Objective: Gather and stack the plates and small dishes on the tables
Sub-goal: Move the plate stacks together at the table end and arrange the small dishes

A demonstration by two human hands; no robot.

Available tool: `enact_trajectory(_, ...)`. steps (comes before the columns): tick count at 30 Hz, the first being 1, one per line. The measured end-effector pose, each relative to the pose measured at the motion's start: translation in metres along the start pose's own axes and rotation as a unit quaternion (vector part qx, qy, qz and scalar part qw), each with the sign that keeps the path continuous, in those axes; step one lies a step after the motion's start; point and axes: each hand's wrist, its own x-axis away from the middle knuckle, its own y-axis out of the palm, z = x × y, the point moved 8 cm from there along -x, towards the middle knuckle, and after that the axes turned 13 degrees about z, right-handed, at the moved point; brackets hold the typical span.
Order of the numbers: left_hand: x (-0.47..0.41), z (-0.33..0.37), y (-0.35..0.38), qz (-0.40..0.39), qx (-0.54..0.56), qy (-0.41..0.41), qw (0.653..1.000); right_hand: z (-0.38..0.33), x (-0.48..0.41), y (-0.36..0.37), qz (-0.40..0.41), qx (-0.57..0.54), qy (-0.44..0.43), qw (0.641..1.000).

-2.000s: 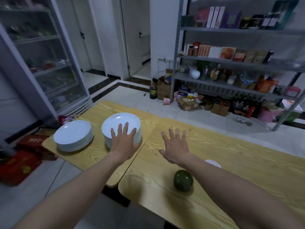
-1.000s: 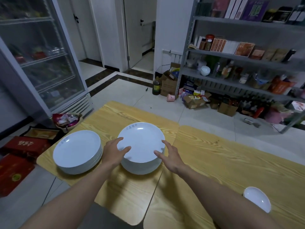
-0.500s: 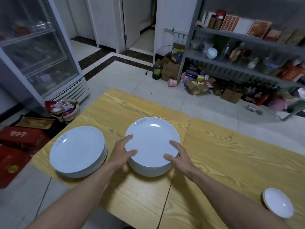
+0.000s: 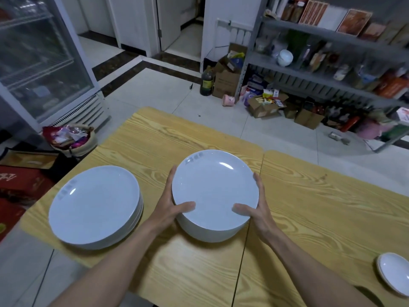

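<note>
White stacked plates [image 4: 214,191] sit gripped at both rims: left hand [image 4: 171,209] and right hand [image 4: 257,210] curl fingers round them, thumbs pressing on top.

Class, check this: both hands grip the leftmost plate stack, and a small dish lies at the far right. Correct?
No. The head view shows the left hand and right hand gripping the right stack; the leftmost stack is untouched. The small dish does lie far right.

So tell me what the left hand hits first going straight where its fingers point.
Probably nothing: the left hand grips the plate stack by its side, and beyond its fingertips only bare table shows up to the far edge; depth is unclear.
</note>
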Motion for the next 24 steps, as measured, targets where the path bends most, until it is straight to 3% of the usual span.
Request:
enact_trajectory(7, -0.005, -0.006, 0.006, 0.012, 0.053, 0.016, 0.998, 0.004, -0.012, 0.003, 0.010, -0.058, -0.029, 0.998)
enact_trajectory(24, -0.010, -0.002, 0.006, 0.048, 0.045, 0.055, 0.996, 0.016, -0.025, 0.008, 0.030, -0.134, -0.018, 0.990)
